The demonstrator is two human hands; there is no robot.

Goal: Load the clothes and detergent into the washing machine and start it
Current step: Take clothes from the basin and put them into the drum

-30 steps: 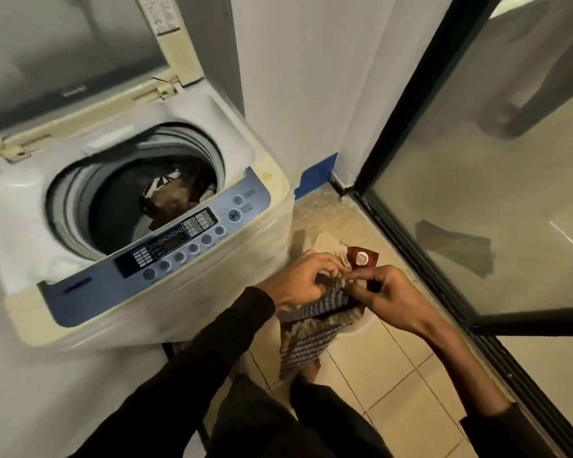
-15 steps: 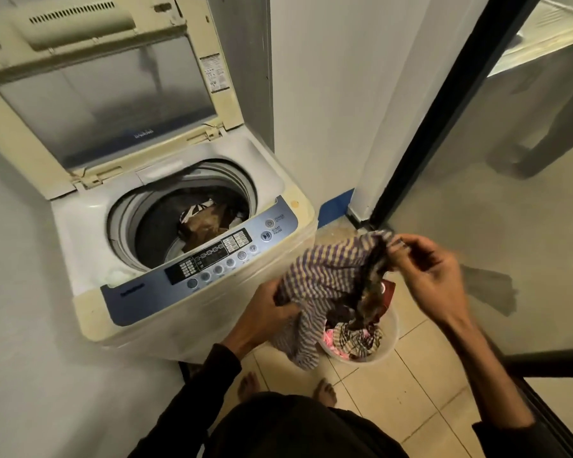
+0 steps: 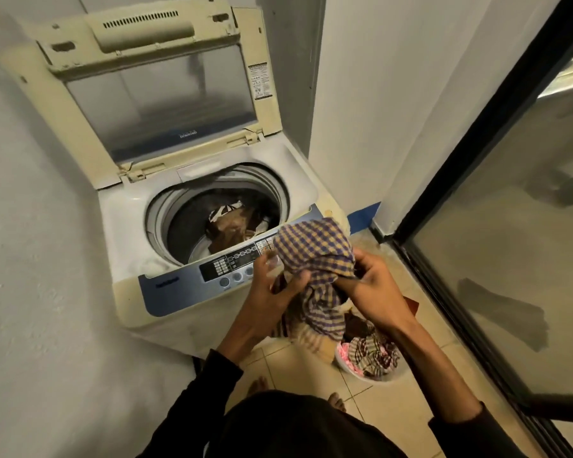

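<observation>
Both hands grip 1 checked cloth (image 3: 315,256) just in front of the washing machine (image 3: 139,292), over its control panel (image 3: 232,269). The left hand (image 3: 275,289) and right hand (image 3: 374,292) have fingers clamped on the fabric. Inside the drum (image 3: 179,226) lie clothes (image 3: 235,223); beside the machine's front, a basin (image 3: 371,378) holds more.

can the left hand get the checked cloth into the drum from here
Probably yes: the lid stands open, the drum mouth is uncovered just past the left hand, and the checked cloth is already raised above the control panel.
</observation>
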